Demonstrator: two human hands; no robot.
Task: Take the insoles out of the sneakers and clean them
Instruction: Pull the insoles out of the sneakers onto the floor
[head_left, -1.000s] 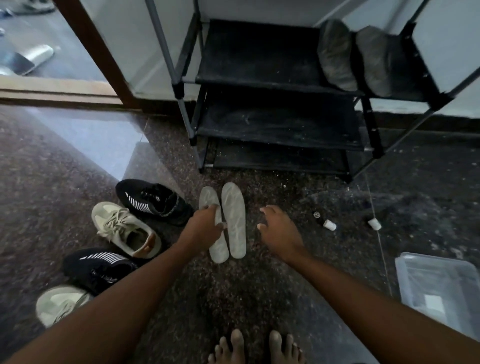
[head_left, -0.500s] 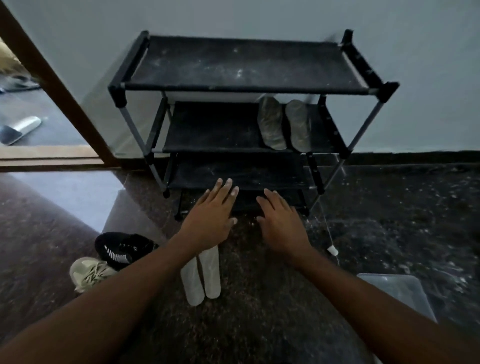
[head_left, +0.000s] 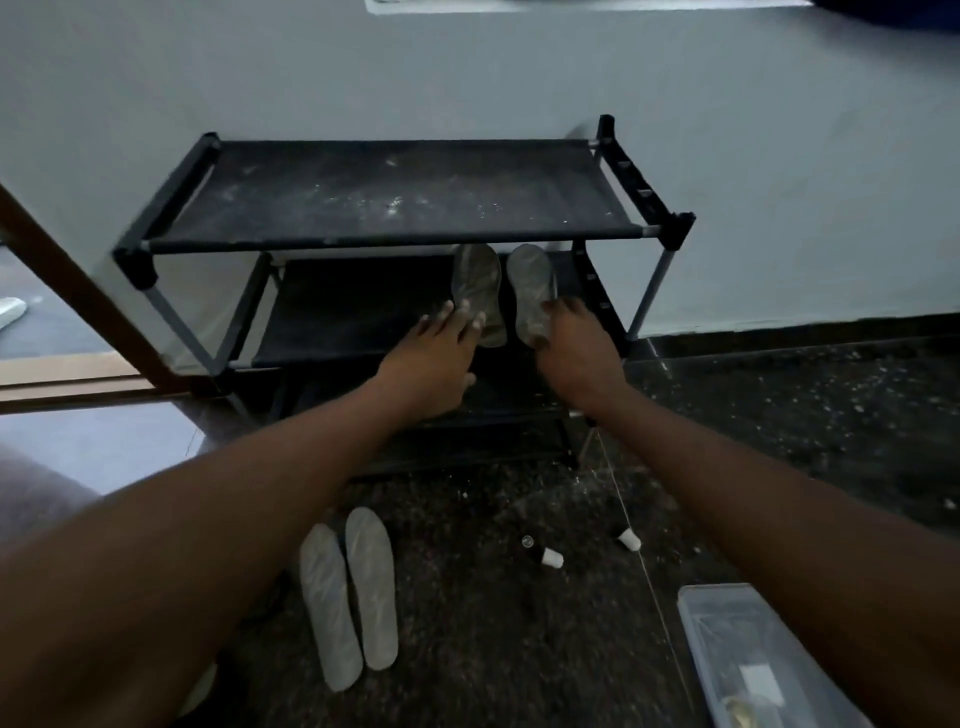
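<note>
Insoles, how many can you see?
4. Two grey insoles lie on the rack's middle shelf, at the hands. Two pale insoles lie on the floor.

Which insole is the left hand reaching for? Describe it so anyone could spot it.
Find the black shoe rack against the wall; on its middle shelf lie two dark grey insoles. The target insole is the left one of that pair, under the left hand fingers. It is darker than the pale pair on the floor.

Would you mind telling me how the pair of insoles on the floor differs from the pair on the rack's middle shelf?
The floor insoles look paler and lie untouched; the shelf insoles look darker grey, with the left hand and right hand reaching them. Both pairs lie side by side.
</note>
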